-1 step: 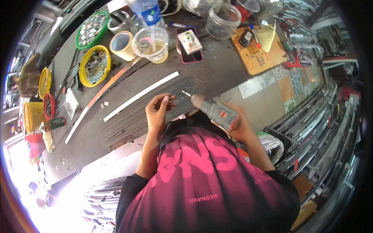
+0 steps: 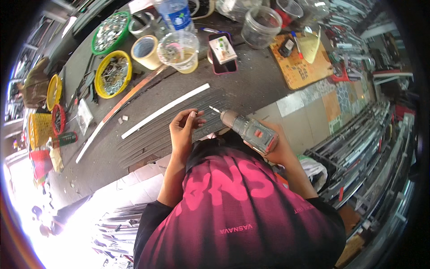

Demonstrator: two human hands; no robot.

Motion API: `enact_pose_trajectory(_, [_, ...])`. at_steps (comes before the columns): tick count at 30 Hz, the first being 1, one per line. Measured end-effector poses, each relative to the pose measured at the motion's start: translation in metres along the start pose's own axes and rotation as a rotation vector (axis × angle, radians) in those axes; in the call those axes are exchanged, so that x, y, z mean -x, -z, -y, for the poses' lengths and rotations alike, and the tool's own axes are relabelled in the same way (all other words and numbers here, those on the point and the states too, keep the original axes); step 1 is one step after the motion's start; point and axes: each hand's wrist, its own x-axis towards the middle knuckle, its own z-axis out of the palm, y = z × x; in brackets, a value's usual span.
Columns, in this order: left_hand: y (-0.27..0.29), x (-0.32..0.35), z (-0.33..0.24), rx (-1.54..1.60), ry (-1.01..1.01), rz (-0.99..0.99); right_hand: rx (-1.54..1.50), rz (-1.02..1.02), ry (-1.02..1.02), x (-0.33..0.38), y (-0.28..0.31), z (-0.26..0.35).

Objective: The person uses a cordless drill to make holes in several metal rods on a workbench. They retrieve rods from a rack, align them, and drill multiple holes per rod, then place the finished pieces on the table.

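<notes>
My right hand (image 2: 282, 145) is wrapped round the grip of a dark cordless drill (image 2: 248, 130) with a red mark on its body. The drill's light, thin bit (image 2: 214, 109) points left, toward my other hand, without touching it. My left hand (image 2: 181, 127) is held just left of the bit tip, with thumb and forefinger pinched together and the other fingers loosely curled. A tiny dark thing shows at those fingertips, too small to name. Under and beyond this hand, a white strip (image 2: 165, 110) and several thin dark grey strips (image 2: 148, 138) lie on the dark worktable (image 2: 251, 74).
Farther back stand a yellow basket (image 2: 98, 85) of small metal parts, a green basket (image 2: 93, 44), a plastic cup (image 2: 179, 51) with liquid, a clear jar (image 2: 261, 29) and a phone (image 2: 224, 67). A wooden board (image 2: 309, 74) lies right. Long metal profiles (image 2: 354, 134) fill a rack at right.
The view has shifted slightly, so the table things sit a little more to the right. Both hands and the drill keep nearly the same pose.
</notes>
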Motion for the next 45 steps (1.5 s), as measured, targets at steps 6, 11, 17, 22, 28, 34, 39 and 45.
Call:
enact_pose_trajectory(6, [0.012,0.012,-0.008,0.606,0.063,0.106,-0.015,0.146,0.153,-0.029,-0.003,0.038])
enact_pose_trajectory(11, [0.015,0.024,-0.011,0.927,0.139,0.156,-0.03,0.187,0.215,-0.036,-0.01,0.045])
enact_pose_trajectory(17, [0.017,0.038,-0.003,1.079,0.146,0.16,-0.082,0.138,0.21,-0.03,-0.023,0.044])
enact_pose_trajectory(22, [0.021,0.041,0.002,1.05,0.122,0.186,-0.017,0.137,0.196,-0.023,-0.027,0.035])
enact_pose_trajectory(28, [0.02,0.044,0.005,0.987,0.125,0.137,0.019,0.151,0.22,-0.019,-0.026,0.025])
enact_pose_trajectory(34, [0.015,0.049,0.011,0.914,0.084,0.061,0.022,0.185,0.166,-0.02,-0.022,0.021])
enact_pose_trajectory(39, [0.008,0.056,0.019,0.999,0.031,0.103,0.031,0.224,0.249,-0.028,-0.014,0.022])
enact_pose_trajectory(45, [0.002,0.072,0.016,1.011,0.026,0.039,-0.087,0.303,0.184,-0.036,-0.01,0.037])
